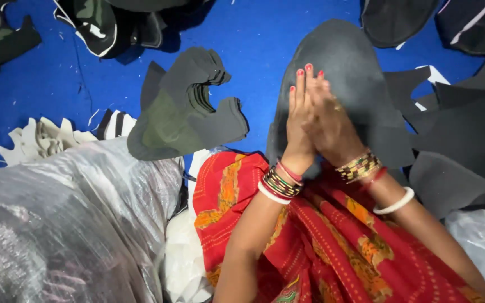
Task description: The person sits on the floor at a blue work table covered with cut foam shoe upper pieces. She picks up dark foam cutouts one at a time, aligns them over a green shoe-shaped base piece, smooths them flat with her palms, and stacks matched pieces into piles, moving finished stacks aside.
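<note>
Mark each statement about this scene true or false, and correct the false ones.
1. The left hand and right hand are pressed together, palm to palm. True.
2. The right hand holds scissors. False: both hands hold nothing.
3. A stack of dark cut pieces lies on the blue surface, apart from the hands. True.
4. The surface under the pieces is green. False: it is blue.
5. A shiny plastic sack lies on the person's left. True.

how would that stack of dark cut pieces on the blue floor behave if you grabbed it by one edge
The stack of dark cut pieces is probably floppy and light: its thin layers look like fabric or foam. The layers are fanned and loose, so it would likely slide apart.
</note>
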